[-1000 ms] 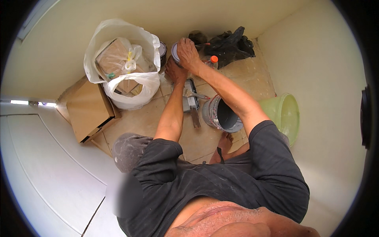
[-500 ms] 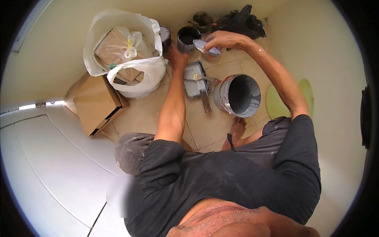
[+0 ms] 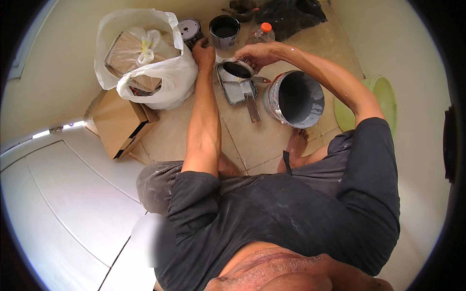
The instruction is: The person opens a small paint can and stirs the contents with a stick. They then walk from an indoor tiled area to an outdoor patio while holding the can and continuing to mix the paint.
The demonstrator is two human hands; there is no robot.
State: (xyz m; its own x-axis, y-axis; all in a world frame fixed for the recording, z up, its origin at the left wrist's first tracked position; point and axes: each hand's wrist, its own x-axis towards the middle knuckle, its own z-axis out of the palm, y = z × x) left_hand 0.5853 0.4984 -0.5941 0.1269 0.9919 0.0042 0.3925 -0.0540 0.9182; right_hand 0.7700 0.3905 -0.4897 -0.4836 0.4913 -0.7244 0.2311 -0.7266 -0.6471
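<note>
My right hand is closed on a round paint can lid, its dark, paint-coated face turned up, above the paint tray. Just beyond stands an open can of dark paint. My left hand is curled against the lower side of a lidded paint can beside the white plastic bag; its fingertips are partly hidden. A paintbrush lies across the tray, mostly covered by the lid, with its brown handle showing. A flat scraper rests at the tray's near edge.
A large grey-coated bucket stands near my bare foot. Left are a stuffed white plastic bag and a cardboard box. A bottle with an orange cap and black plastic sit at the back. A light green tub leans by the wall.
My right hand has brought the lid nearer and left, over the tray, and turned its dark face up. The orange-capped bottle now shows. My left hand stays by the lidded can.
</note>
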